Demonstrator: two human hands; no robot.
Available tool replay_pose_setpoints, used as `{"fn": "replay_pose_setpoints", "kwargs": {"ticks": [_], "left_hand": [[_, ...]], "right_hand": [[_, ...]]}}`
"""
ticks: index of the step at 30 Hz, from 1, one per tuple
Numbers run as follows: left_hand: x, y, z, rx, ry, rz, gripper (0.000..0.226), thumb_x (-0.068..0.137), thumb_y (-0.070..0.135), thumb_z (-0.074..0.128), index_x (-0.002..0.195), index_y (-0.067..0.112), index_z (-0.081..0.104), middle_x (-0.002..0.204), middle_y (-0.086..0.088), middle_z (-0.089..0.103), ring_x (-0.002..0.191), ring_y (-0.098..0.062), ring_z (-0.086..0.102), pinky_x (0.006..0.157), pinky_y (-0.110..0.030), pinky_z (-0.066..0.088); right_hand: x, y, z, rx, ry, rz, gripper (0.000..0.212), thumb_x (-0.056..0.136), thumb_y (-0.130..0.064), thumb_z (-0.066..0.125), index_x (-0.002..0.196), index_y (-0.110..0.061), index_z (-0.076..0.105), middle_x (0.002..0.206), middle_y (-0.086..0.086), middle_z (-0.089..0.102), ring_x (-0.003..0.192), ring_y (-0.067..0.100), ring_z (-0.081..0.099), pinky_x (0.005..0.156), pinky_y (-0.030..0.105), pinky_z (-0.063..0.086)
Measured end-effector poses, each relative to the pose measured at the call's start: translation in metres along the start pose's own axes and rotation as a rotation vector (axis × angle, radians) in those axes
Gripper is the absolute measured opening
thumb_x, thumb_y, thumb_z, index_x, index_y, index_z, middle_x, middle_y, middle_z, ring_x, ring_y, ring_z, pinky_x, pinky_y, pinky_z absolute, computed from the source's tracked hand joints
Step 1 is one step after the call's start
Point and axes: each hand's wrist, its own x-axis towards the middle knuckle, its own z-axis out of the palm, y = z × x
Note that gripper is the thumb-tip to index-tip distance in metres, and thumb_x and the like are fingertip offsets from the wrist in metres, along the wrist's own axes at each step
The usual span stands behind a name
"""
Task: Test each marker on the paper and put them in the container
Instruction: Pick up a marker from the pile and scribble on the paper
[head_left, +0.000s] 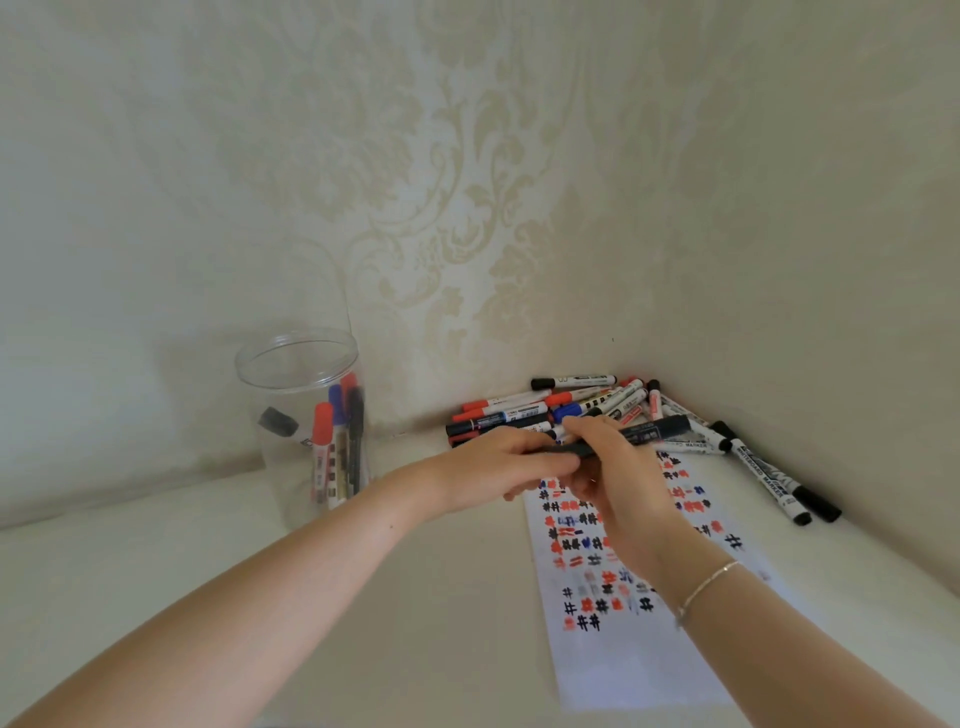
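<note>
Both hands gripping one black marker above the test paper.
Clear plastic jar (304, 415) with tested markers stands well left of the grip; left hand (498, 467) grasps the black marker (644, 434) at its near end, right hand (608, 467) pinches the barrel; marker pile (571, 408) just behind; marked paper (623, 649) beneath.

I have just the one wide-angle head view, looking forward and down from above the forearms, close over the table (415, 597), with the wallpapered corner (519, 208) filling the upper frame beyond the fingers (545, 457) and the paper (623, 649) running back toward me beneath them.
</note>
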Motion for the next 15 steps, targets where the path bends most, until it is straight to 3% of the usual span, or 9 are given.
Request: {"fn": "replay_pose_setpoints", "kwargs": {"ticks": [7, 10, 13, 15], "left_hand": [[-0.003, -0.005, -0.005, -0.170, 0.174, -0.027, 0.021, 0.098, 0.027, 0.050, 0.091, 0.012, 0.064, 0.054, 0.008, 0.031, 0.049, -0.007, 0.027, 0.056, -0.024, 0.024], [-0.002, -0.006, -0.015, -0.155, 0.308, -0.057, 0.025, 0.095, 0.027, 0.053, 0.086, 0.009, 0.068, 0.056, -0.002, 0.036, 0.051, -0.009, 0.026, 0.055, -0.028, 0.020], [0.002, -0.002, -0.018, 0.000, 0.414, -0.123, 0.027, 0.091, 0.032, 0.056, 0.073, 0.016, 0.068, 0.047, 0.011, 0.038, 0.050, -0.010, 0.031, 0.055, -0.027, 0.024], [0.006, 0.000, -0.015, 0.110, 0.452, -0.164, 0.031, 0.088, 0.034, 0.057, 0.062, 0.018, 0.063, 0.051, 0.007, 0.044, 0.049, -0.012, 0.035, 0.049, -0.023, 0.026]], "right_hand": [[0.000, -0.004, -0.005, 0.078, -0.158, 0.130, 0.024, 0.086, -0.030, 0.067, 0.074, -0.012, 0.056, 0.047, -0.002, 0.038, 0.040, 0.012, 0.027, 0.046, 0.024, 0.026], [0.007, -0.009, -0.016, 0.258, -0.023, 0.109, 0.024, 0.089, -0.031, 0.062, 0.076, -0.012, 0.056, 0.055, 0.004, 0.048, 0.038, 0.013, 0.033, 0.041, 0.024, 0.030], [0.011, -0.011, -0.019, -0.015, 0.005, 0.034, 0.022, 0.095, -0.022, 0.056, 0.080, -0.007, 0.055, 0.053, 0.005, 0.046, 0.036, 0.013, 0.033, 0.037, 0.023, 0.031], [0.011, -0.008, -0.014, -0.221, -0.021, 0.022, 0.022, 0.097, -0.021, 0.051, 0.082, -0.006, 0.055, 0.045, -0.001, 0.040, 0.034, 0.011, 0.030, 0.036, 0.022, 0.029]]}}
